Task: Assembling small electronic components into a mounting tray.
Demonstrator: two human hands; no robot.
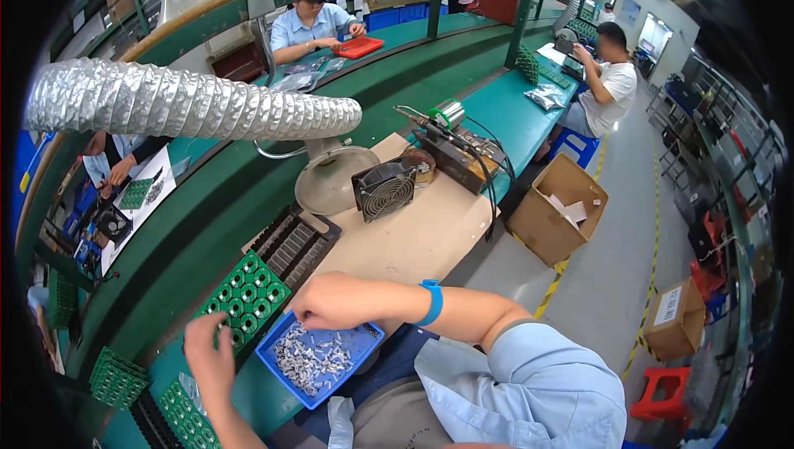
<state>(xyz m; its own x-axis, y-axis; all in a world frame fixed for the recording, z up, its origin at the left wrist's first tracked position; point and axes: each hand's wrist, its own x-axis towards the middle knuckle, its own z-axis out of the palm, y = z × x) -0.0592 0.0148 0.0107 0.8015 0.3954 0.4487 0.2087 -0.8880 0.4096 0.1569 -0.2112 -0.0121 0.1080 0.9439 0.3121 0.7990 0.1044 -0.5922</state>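
Observation:
A blue plastic tray point(310, 402) in front of me holds many small white and grey parts point(310, 360). My right hand point(331, 300) is over the tray's far edge, its fingers bent down and closed; what is between them is hidden. Beyond the tray lies a green circuit board panel point(248, 293) with rows of round boards, its far end resting by a dark slotted rack point(289, 244). My left hand point(211, 356) is at the panel's near left edge, thumb and fingertips curled toward each other. Anything in that pinch is too small to make out.
Green board stacks point(118, 379) and another panel point(186, 416) lie at the left. Beyond the tray are a black fan point(386, 190), a funnel-shaped fume hood point(337, 180) under a silver duct point(198, 102), and a soldering unit point(459, 151). A cardboard box point(558, 209) stands right; co-workers sit farther off.

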